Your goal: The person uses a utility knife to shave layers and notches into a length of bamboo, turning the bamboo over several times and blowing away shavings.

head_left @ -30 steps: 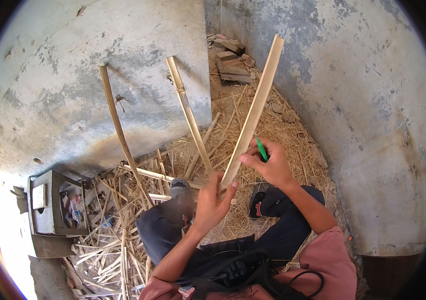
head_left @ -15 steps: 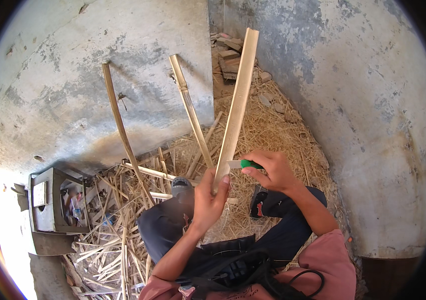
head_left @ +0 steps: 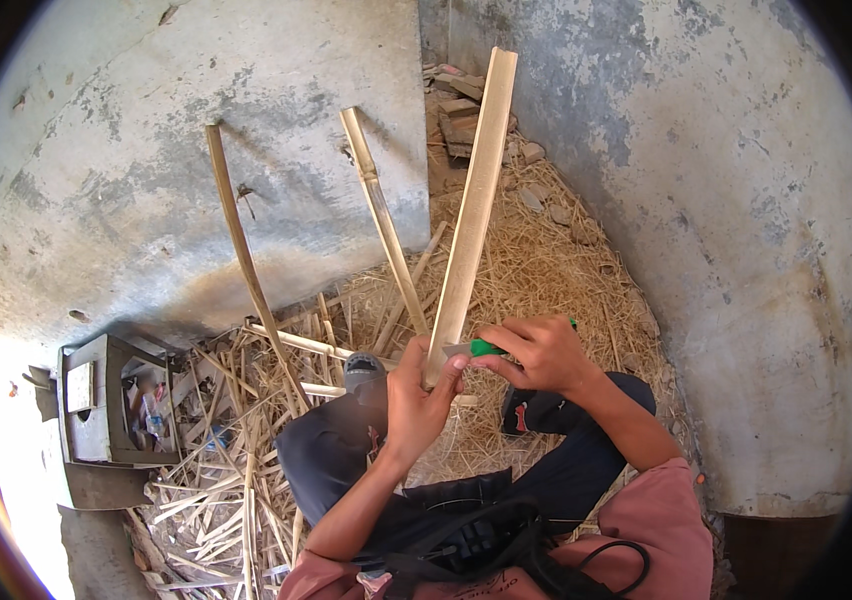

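Observation:
My left hand (head_left: 418, 405) grips the lower end of a long, pale bamboo strip (head_left: 476, 195) that tilts up and away from me. My right hand (head_left: 536, 355) is closed on a green-handled knife (head_left: 487, 347), whose grey blade lies against the strip just by my left thumb. Two other strips, a narrow curved brown one (head_left: 238, 250) and a lighter jointed one (head_left: 378, 215), lean on the wall to the left of the held piece.
I sit between weathered plastered walls (head_left: 716, 200) on straw (head_left: 536, 240) and split bamboo scraps (head_left: 226, 510). Broken bricks (head_left: 461, 120) lie in the corner. A worn box-like frame (head_left: 91, 400) with litter inside stands at left, beside a bright opening.
The held strip has swung left and stands more upright. My right hand has turned and moved down, bringing the knife blade onto the strip beside my left thumb.

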{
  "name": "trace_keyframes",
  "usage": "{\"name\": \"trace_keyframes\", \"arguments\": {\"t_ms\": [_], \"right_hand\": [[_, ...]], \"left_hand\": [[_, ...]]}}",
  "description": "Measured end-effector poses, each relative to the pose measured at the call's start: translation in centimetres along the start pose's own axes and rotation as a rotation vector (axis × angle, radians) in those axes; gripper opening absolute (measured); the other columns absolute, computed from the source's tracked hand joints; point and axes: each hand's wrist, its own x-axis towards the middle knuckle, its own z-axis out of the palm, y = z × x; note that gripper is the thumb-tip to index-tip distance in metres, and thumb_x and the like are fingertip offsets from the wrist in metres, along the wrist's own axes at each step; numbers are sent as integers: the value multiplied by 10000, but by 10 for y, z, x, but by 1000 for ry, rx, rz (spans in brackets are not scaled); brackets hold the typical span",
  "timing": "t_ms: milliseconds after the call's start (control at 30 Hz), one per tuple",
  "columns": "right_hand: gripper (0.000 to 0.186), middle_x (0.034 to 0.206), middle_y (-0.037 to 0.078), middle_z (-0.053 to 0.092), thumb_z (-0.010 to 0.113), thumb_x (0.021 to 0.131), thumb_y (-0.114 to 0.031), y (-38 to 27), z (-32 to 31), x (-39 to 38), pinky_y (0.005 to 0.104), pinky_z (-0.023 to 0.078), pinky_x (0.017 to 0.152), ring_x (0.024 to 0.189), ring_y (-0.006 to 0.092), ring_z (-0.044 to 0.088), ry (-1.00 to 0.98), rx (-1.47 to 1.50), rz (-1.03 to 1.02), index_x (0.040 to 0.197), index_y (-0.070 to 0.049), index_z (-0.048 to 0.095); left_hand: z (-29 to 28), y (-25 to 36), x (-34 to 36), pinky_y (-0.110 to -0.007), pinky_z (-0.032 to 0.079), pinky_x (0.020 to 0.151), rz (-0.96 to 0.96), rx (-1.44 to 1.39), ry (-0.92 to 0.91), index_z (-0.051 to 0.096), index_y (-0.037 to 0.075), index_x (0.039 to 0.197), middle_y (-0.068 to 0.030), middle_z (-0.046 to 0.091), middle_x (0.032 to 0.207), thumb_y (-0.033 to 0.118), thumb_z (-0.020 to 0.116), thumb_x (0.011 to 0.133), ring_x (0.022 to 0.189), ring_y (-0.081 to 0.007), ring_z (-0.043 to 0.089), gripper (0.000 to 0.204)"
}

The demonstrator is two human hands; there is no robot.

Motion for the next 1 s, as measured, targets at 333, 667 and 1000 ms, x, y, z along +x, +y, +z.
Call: {"name": "trace_keyframes", "arguments": {"t_ms": [333,667,1000], "right_hand": [[336,736,18,679,814,896,-439,-6,-3,2,343,503,507,565,207,661,45,-31,40,1059,-147,775],[326,734,23,705,834,883,-435,-3,-9,6,337,500,502,570,208,670,82,-49,61,1014,-140,784],[320,716,1,711,778,946,-473,9,-10,5,324,484,465,545,177,667,143,-88,96,1020,-162,795]], "left_hand": [[0,6,0,-223,455,592,-3,18,13,594,13,1084,19,634,732,197,708,1069,654,-33,559,216],[0,7,-1,-248,442,548,3,72,23,599,13,1068,8,620,677,202,688,1080,610,-48,559,210],[0,7,-2,-284,470,491,35,123,17,612,-9,1074,-35,631,631,225,693,1078,562,-79,604,247]]}}
